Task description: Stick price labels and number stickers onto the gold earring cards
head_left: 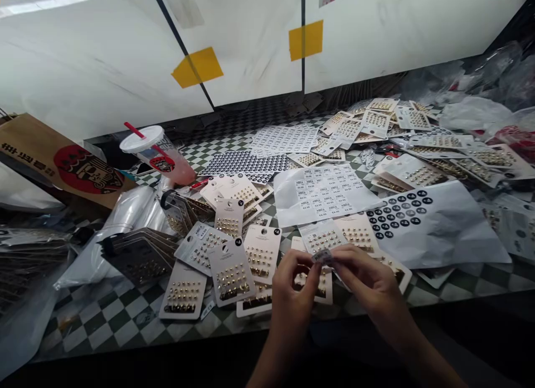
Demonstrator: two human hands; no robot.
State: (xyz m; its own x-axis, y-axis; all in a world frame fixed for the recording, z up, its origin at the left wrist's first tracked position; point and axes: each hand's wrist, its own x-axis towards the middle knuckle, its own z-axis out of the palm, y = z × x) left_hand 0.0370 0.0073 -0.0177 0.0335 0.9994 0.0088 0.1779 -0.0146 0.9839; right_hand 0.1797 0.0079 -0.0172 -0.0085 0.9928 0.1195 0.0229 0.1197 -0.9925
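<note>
My left hand (293,283) and my right hand (370,277) meet low in the middle of the head view. Between their fingertips they pinch a small printed price sticker (321,256). Just beyond it lies an earring card (322,236) with rows of studs, partly covered by the fingers. Left of the hands, more earring cards (232,270) overlap in a loose pile, some bearing round black stickers. A sheet of price stickers (288,201) lies behind the hands, and a sheet of round black stickers (451,232) spreads to their right.
A cup with a red straw (178,165) and a brown paper bag (37,148) stand at the left, near clear plastic bags (125,215). Heaped earring cards (376,123) fill the back right. White panels (251,42) rise behind the checkered table (108,321).
</note>
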